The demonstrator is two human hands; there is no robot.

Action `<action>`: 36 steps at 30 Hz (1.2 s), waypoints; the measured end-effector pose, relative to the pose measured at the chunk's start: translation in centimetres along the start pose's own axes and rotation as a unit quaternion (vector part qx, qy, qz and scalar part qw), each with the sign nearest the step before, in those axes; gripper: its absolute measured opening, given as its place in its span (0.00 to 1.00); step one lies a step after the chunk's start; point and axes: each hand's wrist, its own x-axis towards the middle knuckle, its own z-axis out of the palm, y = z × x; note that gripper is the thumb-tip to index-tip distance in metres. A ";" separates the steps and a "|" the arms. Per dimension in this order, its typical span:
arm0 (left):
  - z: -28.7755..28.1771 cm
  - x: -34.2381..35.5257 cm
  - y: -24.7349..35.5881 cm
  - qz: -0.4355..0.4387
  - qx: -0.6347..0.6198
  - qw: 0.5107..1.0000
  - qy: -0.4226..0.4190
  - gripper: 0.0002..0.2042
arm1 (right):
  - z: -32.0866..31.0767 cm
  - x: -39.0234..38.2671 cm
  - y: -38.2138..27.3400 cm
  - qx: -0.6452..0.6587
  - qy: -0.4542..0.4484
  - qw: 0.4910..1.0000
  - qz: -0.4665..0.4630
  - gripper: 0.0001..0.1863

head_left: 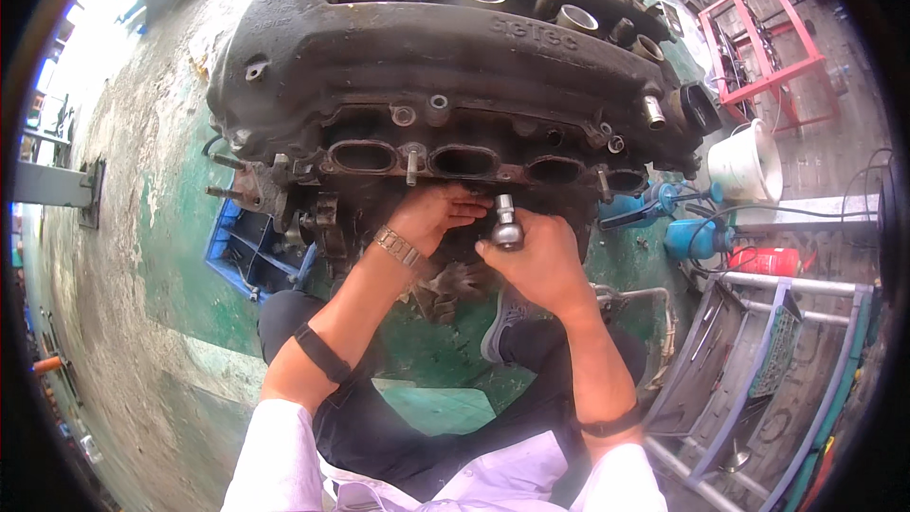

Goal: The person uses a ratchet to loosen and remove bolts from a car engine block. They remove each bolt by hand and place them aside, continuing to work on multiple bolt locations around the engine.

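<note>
A dark, greasy engine (379, 57) stands in front of me with its row of oval ports facing my way. My right hand (540, 261) is closed round a ratchet wrench (508, 232), whose round metal head and upright socket show above the fist; its handle is hidden in the hand. Just left of it, my left hand (438, 216) reaches under the ports against the engine's lower side. Its fingers stretch toward the socket, slightly bent, with nothing visible in them. A stud (411, 167) juts out between two ports above that hand.
On the left floor lies a blue divided tray (251, 251). To the right are a metal-framed trolley (706, 360) with tools, blue equipment (692, 239), a red cylinder (763, 261) and a white bucket (744, 166). A red frame (773, 52) stands farther back.
</note>
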 end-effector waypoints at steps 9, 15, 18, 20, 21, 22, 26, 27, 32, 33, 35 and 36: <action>0.8 -1.7 0.7 0.039 0.019 0.999 0.003 0.12 | 1.4 0.5 1.9 -0.022 0.107 0.989 -0.096 0.13; 1.7 -2.8 1.6 0.041 0.017 0.999 0.001 0.12 | 2.3 1.0 2.6 -0.026 0.103 0.990 -0.094 0.13; 2.2 -2.9 1.5 0.024 0.028 0.998 0.053 0.12 | 2.4 1.1 2.6 -0.002 0.099 0.991 -0.095 0.13; 2.5 -3.0 1.5 0.014 0.007 0.996 0.091 0.11 | 2.4 1.1 2.6 0.006 0.103 0.990 -0.100 0.13; 2.6 -3.0 1.6 0.009 0.013 0.996 0.091 0.11 | 2.4 1.1 2.6 0.011 0.104 0.989 -0.101 0.13; 2.7 -3.0 1.7 -0.001 0.005 0.995 0.097 0.11 | 2.4 1.2 2.5 0.017 0.106 0.989 -0.102 0.13; 2.4 -3.6 1.3 0.029 0.000 0.997 0.071 0.11 | 2.4 1.1 2.5 0.010 0.107 0.990 -0.096 0.13; 2.2 -3.8 1.0 0.046 -0.009 0.998 0.049 0.10 | 2.4 1.1 2.5 0.017 0.103 0.990 -0.098 0.13; 1.5 -2.6 0.4 0.028 -0.002 0.997 0.074 0.09 | 2.7 1.1 2.6 0.002 0.106 0.988 -0.110 0.12; 1.6 -2.2 0.4 0.031 0.017 0.996 0.085 0.09 | 2.7 1.0 2.6 -0.006 0.106 0.989 -0.107 0.13; 1.6 -2.0 0.3 0.025 0.025 0.992 0.119 0.08 | 2.7 1.0 2.7 -0.021 0.103 0.990 -0.099 0.13; 1.7 -1.9 0.4 0.036 0.033 0.993 0.109 0.07 | 2.7 1.0 2.7 -0.021 0.085 0.993 -0.082 0.14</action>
